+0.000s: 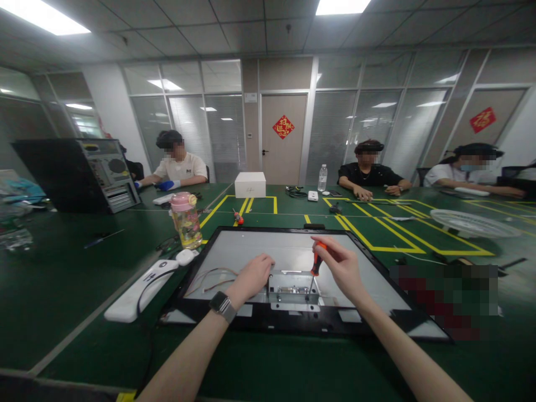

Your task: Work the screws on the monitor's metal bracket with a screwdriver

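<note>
Tabletop, green [62, 268]; on it, flat grey black-bordered panel [293, 248], likely stiff, fragile, best taken by opposite edges. Silver metal bracket [293, 300] atop, left hand [252, 279] beside, cannot tell whether gripping; red-and-black screwdriver [316, 260], probably light, handle pinched in right hand [342, 263].

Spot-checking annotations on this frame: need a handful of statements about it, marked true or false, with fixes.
1. The right hand grips a screwdriver. True.
2. The watch is on the right wrist. False: it is on the left wrist.
3. The screwdriver's shaft points down at the metal bracket. True.
4. The pink-lidded bottle lies on its side. False: it stands upright.
5. The white box stands beyond the display panel. True.
6. The left hand wears a blue glove. False: it is bare.
</note>
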Demonstrator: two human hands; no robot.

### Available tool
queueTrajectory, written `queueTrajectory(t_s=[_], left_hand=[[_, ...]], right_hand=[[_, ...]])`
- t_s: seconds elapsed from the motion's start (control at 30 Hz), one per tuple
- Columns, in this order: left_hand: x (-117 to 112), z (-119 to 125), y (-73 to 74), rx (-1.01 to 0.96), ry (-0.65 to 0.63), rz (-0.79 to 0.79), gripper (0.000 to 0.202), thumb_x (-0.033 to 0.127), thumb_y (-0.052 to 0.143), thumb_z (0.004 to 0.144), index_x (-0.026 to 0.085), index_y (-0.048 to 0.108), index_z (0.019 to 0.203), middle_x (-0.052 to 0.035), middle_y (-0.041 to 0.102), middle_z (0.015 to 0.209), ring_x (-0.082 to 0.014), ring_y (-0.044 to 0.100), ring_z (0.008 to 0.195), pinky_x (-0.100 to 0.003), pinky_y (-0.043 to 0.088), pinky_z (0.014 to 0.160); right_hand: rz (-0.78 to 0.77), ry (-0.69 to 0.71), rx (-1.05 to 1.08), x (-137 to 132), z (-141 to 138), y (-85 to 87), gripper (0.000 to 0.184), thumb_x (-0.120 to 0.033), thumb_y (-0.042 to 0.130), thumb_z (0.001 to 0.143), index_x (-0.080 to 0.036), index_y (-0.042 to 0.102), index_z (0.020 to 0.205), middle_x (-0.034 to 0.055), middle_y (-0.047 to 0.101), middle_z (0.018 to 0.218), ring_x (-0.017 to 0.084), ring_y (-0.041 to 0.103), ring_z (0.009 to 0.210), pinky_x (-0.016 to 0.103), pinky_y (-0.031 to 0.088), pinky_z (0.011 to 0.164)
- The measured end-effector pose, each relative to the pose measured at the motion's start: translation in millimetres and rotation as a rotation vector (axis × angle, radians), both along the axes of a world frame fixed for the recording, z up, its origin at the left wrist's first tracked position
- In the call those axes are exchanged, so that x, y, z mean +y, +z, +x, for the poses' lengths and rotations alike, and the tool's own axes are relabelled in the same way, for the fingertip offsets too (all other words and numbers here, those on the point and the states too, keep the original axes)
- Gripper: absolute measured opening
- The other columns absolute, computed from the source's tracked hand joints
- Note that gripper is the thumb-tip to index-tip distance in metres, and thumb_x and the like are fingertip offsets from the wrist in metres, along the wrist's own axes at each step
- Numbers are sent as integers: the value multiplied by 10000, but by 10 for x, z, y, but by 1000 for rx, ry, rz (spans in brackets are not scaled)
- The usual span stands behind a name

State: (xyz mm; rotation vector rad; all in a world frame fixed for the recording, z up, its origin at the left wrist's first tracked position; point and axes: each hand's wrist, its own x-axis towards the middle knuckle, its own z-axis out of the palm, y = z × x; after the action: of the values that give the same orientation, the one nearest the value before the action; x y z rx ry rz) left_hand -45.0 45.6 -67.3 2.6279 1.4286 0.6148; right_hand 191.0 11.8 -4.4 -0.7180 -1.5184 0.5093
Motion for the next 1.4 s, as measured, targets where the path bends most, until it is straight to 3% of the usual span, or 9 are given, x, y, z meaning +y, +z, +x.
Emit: queueTrajectory(t_s=[0.13,0.3,0.5,0.67,0.8,1.03,1.23,1.4], left_hand=[[-1,2,7,2,7,-11,329,145,315,953,148,597,1122,-99,603,1155,-187,562,1075,-319,429,987],[-14,8,28,4,5,-17,326,142,319,950,143,598,1118,-101,607,1145,-188,567,1062,-316,433,979],[-2,6,4,1,-4,-7,324,138,315,954,132,595,1116,-97,603,1133,-185,556,1081,-307,421,993],[0,1,-2,2,-7,-7,322,136,316,955,148,593,1119,-94,601,1144,-185,556,1087,-312,424,993],[-4,-1,8,4,-15,-10,322,139,314,957,153,596,1112,-92,606,1137,-186,558,1076,-317,425,991],[-6,3,6,-2,1,-16,328,147,309,958,159,592,1125,-89,600,1152,-186,556,1080,-320,425,990],[-19,2,23,0,4,-23,327,158,311,959,162,594,1123,-91,601,1152,-188,562,1074,-318,426,989],[-13,9,30,5,3,-26,333,143,310,955,148,596,1124,-98,603,1158,-189,553,1102,-313,419,1003]], right_hand=[[-52,122,-2,4,11,-7,316,-413,520,907,-230,696,1097,64,733,901,231,681,814,405,533,797],[-121,196,39,12,5,-29,293,-395,567,887,-245,676,1114,57,722,923,219,692,816,410,532,829],[-15,57,38,18,-22,-24,168,-384,730,753,-238,713,835,24,602,809,191,624,732,332,538,663],[-26,88,-33,-3,-17,-26,277,-418,527,908,-236,685,1045,66,678,915,225,653,836,389,529,787],[-57,149,-17,2,-14,-47,300,-392,464,943,-245,639,1137,71,699,989,224,673,852,415,515,841],[50,-18,-27,9,-9,-29,163,-381,673,802,-235,705,867,33,606,790,201,583,740,337,501,691],[-40,135,-15,-43,-21,-4,293,-371,461,936,-234,652,1109,65,676,951,216,641,812,385,506,776],[48,-57,-30,-13,-30,-47,160,-356,640,833,-240,703,924,46,646,840,218,607,786,371,491,740]])
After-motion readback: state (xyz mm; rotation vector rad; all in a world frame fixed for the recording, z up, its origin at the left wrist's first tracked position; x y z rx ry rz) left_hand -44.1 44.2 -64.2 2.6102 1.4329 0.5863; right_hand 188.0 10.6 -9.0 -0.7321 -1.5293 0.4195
